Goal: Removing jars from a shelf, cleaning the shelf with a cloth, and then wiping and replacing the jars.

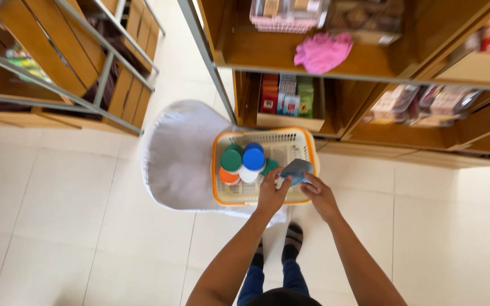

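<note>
Orange-rimmed basket point(218, 170): it stands on a white plastic chair point(177, 153), close to the front edge of the seat, before the wooden shelves point(426, 34).
Blue-grey packet point(296, 170): it is held over the near right corner of the basket, tilted, partly above the rim.
Right hand point(319, 194): the fingers are curled around the lower edge of the packet and grip it.
Left hand point(270, 192): it touches the left side of the same packet; I cannot tell how tightly the fingers close on it.
Jars in the basket: a green lid point(231, 160), a blue lid point(253, 158), an orange lid point(227, 176) and a white one point(249, 174) stand crowded in the left half, touching each other.
Risk one: the packet sits above the rim, so I think it could slip outside and fall on the tiled floor point(58, 226) if the grip loosens.
Risk two: pressing down at the near corner may tip the basket toward the person, because it seems to stand near the seat edge.
Risk three: pushing the packet sideways could knock the upright jars over.
Feet point(293, 238): they stand just below the chair, where a fallen thing would probably land.
</note>
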